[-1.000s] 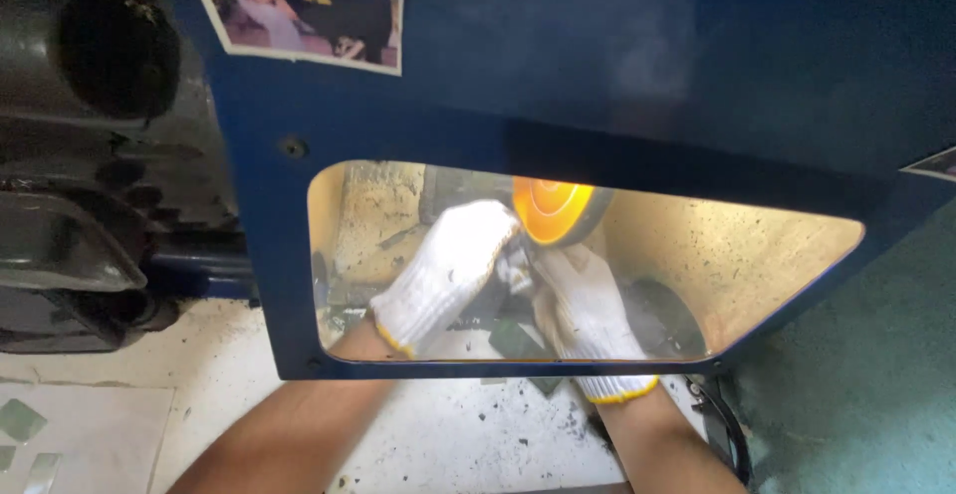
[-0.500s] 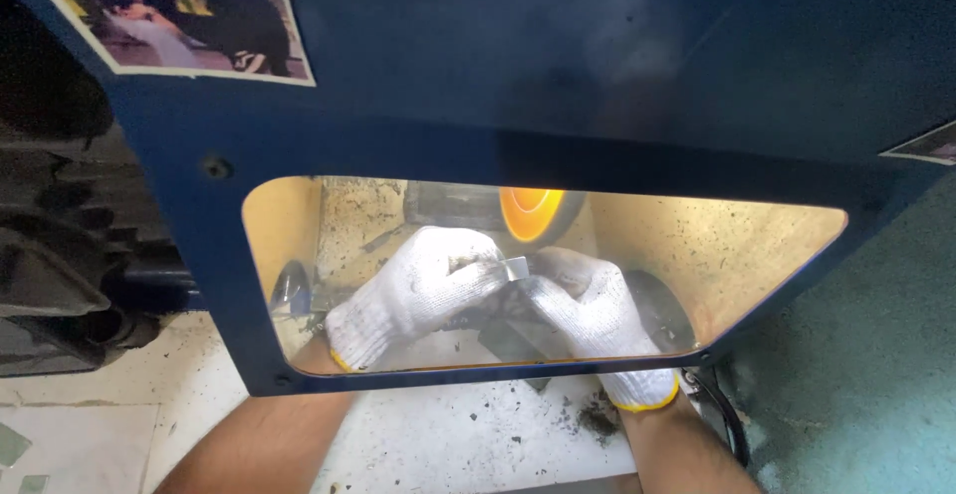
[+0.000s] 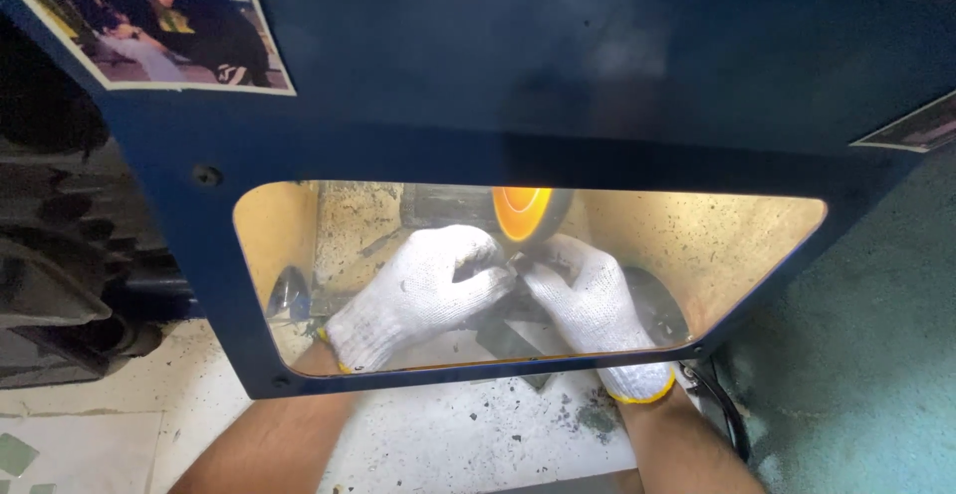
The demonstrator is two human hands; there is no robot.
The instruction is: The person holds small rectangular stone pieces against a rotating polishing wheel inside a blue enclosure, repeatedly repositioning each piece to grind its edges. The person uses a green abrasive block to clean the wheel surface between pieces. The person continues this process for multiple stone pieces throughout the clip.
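Both gloved hands — left hand (image 3: pixel 423 290), right hand (image 3: pixel 588 300) — pinch a small dark workpiece (image 3: pixel 515 267) against the orange wheel (image 3: pixel 520 211); looks stiff, light, best held by its ends.

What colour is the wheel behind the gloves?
Orange wheel, seen in the head view through the guard window.

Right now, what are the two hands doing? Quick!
Left hand: gloved, fingers curled shut on a small dark piece, held by the orange wheel.
Right hand: gloved, closed on the same small dark piece.
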